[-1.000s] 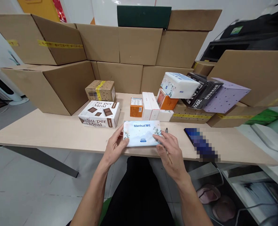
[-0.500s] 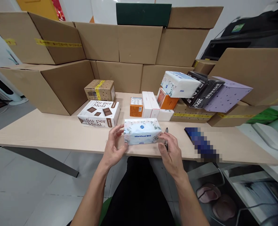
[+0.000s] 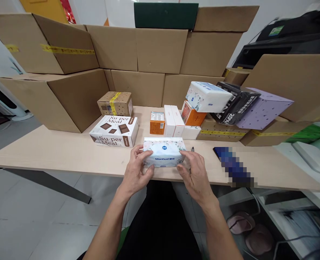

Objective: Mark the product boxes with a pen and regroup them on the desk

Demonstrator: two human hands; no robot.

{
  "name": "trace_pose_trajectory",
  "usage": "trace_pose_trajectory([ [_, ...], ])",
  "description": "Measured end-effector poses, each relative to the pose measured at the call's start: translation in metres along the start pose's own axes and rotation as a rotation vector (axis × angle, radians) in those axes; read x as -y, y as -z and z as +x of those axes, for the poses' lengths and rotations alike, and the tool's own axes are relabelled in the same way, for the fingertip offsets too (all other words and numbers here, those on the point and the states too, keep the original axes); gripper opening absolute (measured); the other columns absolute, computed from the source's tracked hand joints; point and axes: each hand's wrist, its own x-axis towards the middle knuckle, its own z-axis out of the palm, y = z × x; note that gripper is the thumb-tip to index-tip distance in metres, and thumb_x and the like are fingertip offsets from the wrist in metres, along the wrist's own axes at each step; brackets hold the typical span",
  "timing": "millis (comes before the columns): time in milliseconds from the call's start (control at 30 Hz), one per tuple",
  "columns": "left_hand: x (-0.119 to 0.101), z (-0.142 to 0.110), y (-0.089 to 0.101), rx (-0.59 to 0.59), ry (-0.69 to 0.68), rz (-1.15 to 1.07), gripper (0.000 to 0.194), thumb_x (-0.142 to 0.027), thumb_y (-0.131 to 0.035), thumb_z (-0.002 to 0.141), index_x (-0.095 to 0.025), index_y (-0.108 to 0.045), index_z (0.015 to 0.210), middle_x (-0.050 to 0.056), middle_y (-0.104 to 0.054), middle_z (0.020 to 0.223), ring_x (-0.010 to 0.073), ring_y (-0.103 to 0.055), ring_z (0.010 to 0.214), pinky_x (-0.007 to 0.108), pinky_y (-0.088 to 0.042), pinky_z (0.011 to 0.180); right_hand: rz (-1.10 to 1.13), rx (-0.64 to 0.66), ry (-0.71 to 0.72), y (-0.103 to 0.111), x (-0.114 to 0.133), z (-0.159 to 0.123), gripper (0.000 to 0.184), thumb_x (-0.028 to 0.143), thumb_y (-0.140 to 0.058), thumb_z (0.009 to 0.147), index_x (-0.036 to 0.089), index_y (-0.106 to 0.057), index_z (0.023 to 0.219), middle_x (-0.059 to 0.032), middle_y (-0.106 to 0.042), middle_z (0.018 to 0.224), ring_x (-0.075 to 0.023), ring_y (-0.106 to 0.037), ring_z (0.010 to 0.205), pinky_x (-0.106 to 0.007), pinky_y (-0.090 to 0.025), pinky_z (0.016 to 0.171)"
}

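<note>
A white and pale blue tissue pack [image 3: 163, 153] with a floral print and "Manhua" lettering lies near the table's front edge. My left hand [image 3: 138, 167] grips its left end, fingers over the top and front with the thumb low at the front. At the other end my right hand [image 3: 194, 171] holds the pack in the same way, fingertips on its upper corner. A dark pen [image 3: 192, 149] shows partly behind my right hand. Just beyond the pack stand an orange box [image 3: 157, 123] and slim white boxes [image 3: 174, 121].
To the left lie a white "Su-per Meal" box [image 3: 114, 131] and a small taped carton [image 3: 115, 103]. At right, another tissue pack [image 3: 207, 96], a black box [image 3: 231, 103] and a lilac box [image 3: 265, 108] are stacked. A phone [image 3: 230, 162] lies near the edge. Cardboard walls [image 3: 138, 88] enclose the back.
My fingers have moved inward from the sides of the tissue pack onto its front and top at both ends. The pack has stayed nearly in place.
</note>
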Motion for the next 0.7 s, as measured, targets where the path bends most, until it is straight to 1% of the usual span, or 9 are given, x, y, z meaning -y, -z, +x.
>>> trace_pose_trajectory([
  [133, 0.0, 0.0, 0.0, -0.007, -0.001, -0.001, 0.048, -0.015, -0.062, 0.084, -0.029, -0.05, 0.128, 0.01, -0.037, 0.141, 0.0259, -0.044, 0.133, 0.044, -0.048, 0.104, 0.024, 0.053, -0.009, 0.008, -0.001, 0.002, 0.041, 0.048, -0.044, 0.1, 0.024, -0.052, 0.132, -0.0096, -0.06, 0.125, -0.0259, -0.048, 0.121, -0.045, -0.044, 0.103],
  [233, 0.0, -0.001, 0.0, -0.005, 0.004, 0.011, 0.048, -0.016, -0.062, 0.084, -0.029, -0.049, 0.129, 0.01, -0.037, 0.14, 0.0262, -0.044, 0.133, 0.043, -0.048, 0.103, -0.003, 0.034, -0.014, 0.011, -0.008, 0.002, 0.041, 0.041, -0.043, 0.101, 0.022, -0.049, 0.137, -0.0102, -0.061, 0.126, -0.0245, -0.051, 0.119, -0.041, -0.046, 0.1],
  [300, 0.0, -0.001, 0.001, 0.0, 0.006, 0.022, 0.05, -0.016, -0.062, 0.084, -0.029, -0.049, 0.131, 0.011, -0.038, 0.14, 0.0264, -0.043, 0.134, 0.043, -0.048, 0.103, -0.114, -0.006, -0.018, 0.013, -0.019, 0.002, 0.04, 0.03, -0.041, 0.101, 0.018, -0.05, 0.138, -0.0123, -0.064, 0.12, -0.0249, -0.054, 0.112, -0.041, -0.046, 0.098],
  [367, 0.0, -0.001, 0.001, 0.002, 0.007, 0.029, 0.053, -0.016, -0.061, 0.084, -0.029, -0.047, 0.134, 0.011, -0.038, 0.14, 0.0265, -0.042, 0.135, 0.043, -0.047, 0.103, -0.314, 0.013, -0.041, 0.016, -0.031, 0.001, 0.038, 0.021, -0.041, 0.099, 0.016, -0.056, 0.134, -0.0129, -0.067, 0.107, -0.0265, -0.055, 0.101, -0.042, -0.046, 0.092],
  [433, -0.001, -0.001, 0.001, -0.006, 0.009, 0.023, 0.059, -0.016, -0.062, 0.084, -0.029, -0.043, 0.138, 0.011, -0.039, 0.139, 0.0262, -0.042, 0.135, 0.042, -0.047, 0.103, -0.51, 0.125, -0.062, 0.019, -0.042, 0.002, 0.039, 0.015, -0.043, 0.097, 0.018, -0.062, 0.131, -0.012, -0.066, 0.095, -0.0272, -0.054, 0.091, -0.04, -0.045, 0.085],
  [500, -0.001, 0.0, 0.001, -0.019, 0.016, 0.009, 0.064, -0.016, -0.062, 0.083, -0.03, -0.039, 0.141, 0.011, -0.04, 0.139, 0.0259, -0.043, 0.134, 0.041, -0.048, 0.101, -0.625, 0.267, -0.061, 0.022, -0.05, 0.003, 0.041, 0.011, -0.046, 0.094, 0.022, -0.064, 0.129, -0.0113, -0.065, 0.093, -0.0266, -0.052, 0.087, -0.037, -0.044, 0.078],
  [600, -0.001, 0.001, 0.001, -0.014, 0.035, -0.002, 0.065, -0.018, -0.062, 0.084, -0.03, -0.037, 0.142, 0.012, -0.04, 0.14, 0.0257, -0.044, 0.133, 0.039, -0.049, 0.097, -0.689, 0.404, -0.012, 0.025, -0.053, 0.008, 0.038, 0.007, -0.05, 0.09, 0.022, -0.068, 0.12, -0.011, -0.064, 0.096, -0.0253, -0.053, 0.087, -0.034, -0.041, 0.076],
  [700, -0.002, 0.001, 0.001, 0.008, 0.05, -0.007, 0.063, -0.019, -0.061, 0.085, -0.031, -0.037, 0.142, 0.011, -0.039, 0.141, 0.0255, -0.045, 0.132, 0.036, -0.051, 0.092, -0.731, 0.468, 0.05, 0.028, -0.05, 0.013, 0.027, 0.008, -0.052, 0.09, 0.02, -0.069, 0.108, -0.0101, -0.064, 0.095, -0.0241, -0.054, 0.087, -0.032, -0.04, 0.076],
])
